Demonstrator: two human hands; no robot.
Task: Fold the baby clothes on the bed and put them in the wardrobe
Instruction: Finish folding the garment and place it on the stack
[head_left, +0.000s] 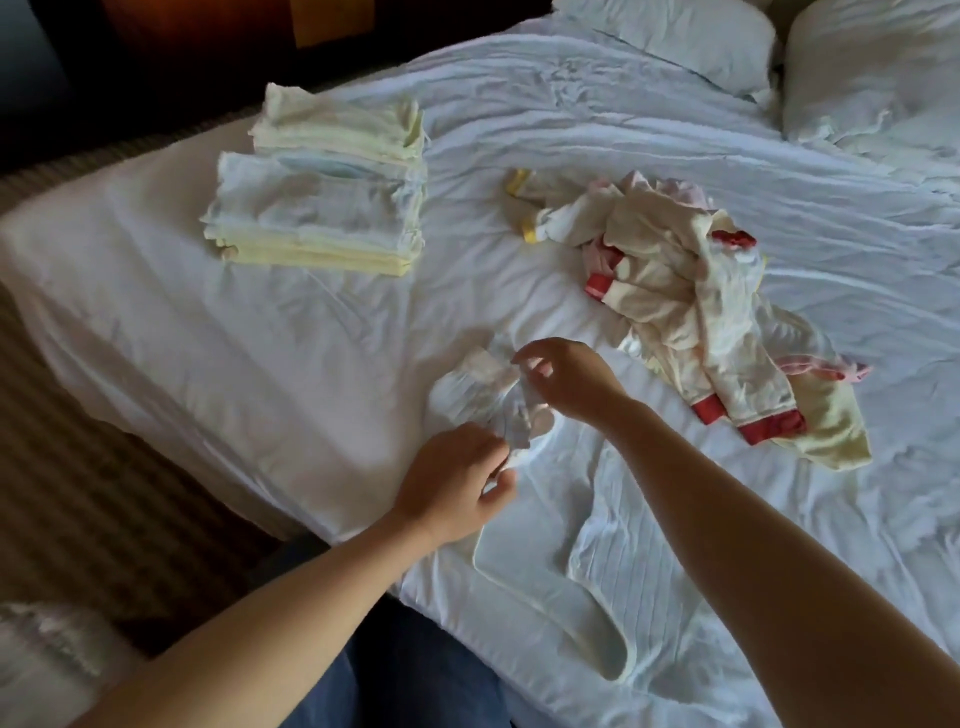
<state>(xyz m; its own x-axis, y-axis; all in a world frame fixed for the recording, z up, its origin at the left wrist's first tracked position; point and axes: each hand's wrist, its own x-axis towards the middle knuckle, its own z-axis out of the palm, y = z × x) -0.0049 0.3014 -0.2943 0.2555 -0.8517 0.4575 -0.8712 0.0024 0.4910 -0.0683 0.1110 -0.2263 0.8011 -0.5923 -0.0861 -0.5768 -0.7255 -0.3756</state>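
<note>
A white ribbed baby garment lies spread on the white bed sheet in front of me. My left hand pinches its upper edge near the sleeve. My right hand pinches a bunched white sleeve of the same garment just above. A stack of folded pale yellow and blue clothes sits at the back left. A heap of unfolded cream clothes with red and pink trim lies to the right.
Two white pillows lie at the head of the bed, top right. The bed's edge runs along the left, with striped carpet below. My blue trousers press against the bed's near edge.
</note>
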